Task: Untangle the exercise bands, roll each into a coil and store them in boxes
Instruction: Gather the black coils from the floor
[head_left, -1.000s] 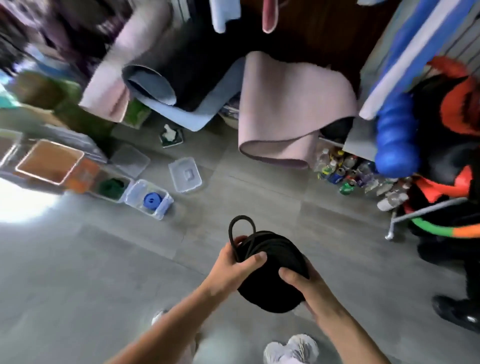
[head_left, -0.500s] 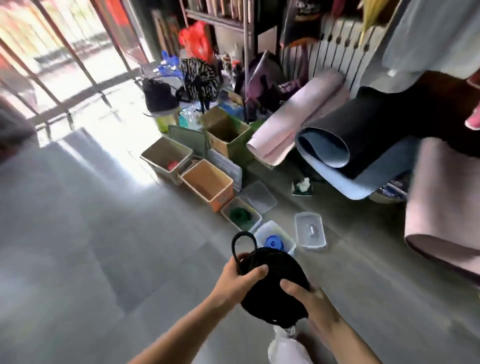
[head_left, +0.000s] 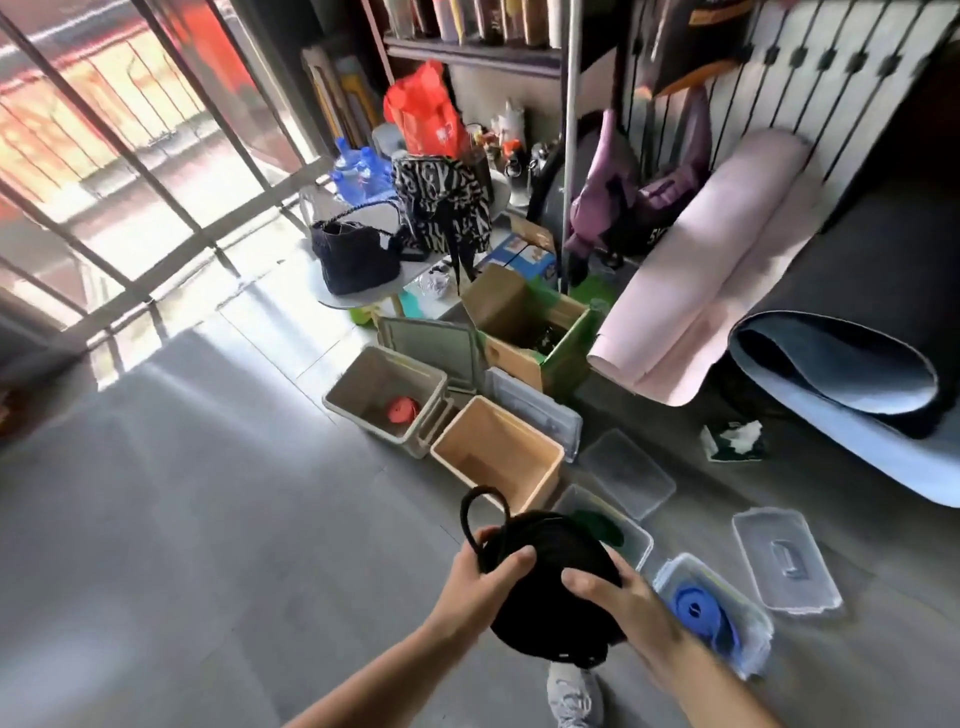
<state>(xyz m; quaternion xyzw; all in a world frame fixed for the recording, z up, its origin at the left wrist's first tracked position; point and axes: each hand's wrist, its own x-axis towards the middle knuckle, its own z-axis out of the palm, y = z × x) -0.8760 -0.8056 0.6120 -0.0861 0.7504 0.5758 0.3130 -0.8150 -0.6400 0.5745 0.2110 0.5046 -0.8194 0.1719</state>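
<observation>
Both hands clamp a black exercise band wound into a flat round coil (head_left: 543, 618), held in the air above the grey tiled floor (head_left: 208, 545). The left hand (head_left: 480, 592) grips the coil's left edge with its thumb laid across the front face. The right hand (head_left: 621, 597) grips the right edge the same way, thumb in front, the fingers out of sight behind. One loose loop of band (head_left: 470, 514) stands up out of the coil at its upper left, just above the left thumb.

Procedure for the step in hand, judged to be stowing this coil:

1. Maintain pressure on both faces. A wound elastic band is likely to spring open if either side is released early.
2. Tuck the loose loop under an outer turn, or pin it with the left thumb, before lowering.
3. Select a container. The open beige rectangular box (head_left: 545, 480) just beyond the coil appears to hold nothing. The grey plastic bin (head_left: 363, 421) holds a red coil (head_left: 401, 410), the clear tub (head_left: 587, 499) a green coil (head_left: 597, 525), and the clear tub (head_left: 675, 564) at the right a blue coil (head_left: 696, 613).
4. Lower the coil flat onto the box floor. Release one hand at a time.
5. Confirm the turns stay nested before withdrawing.

Markings: none legible. White print on the red plastic bag (head_left: 426, 114) at the back is too blurred to read. The boxes and tubs show no readable labels.
</observation>
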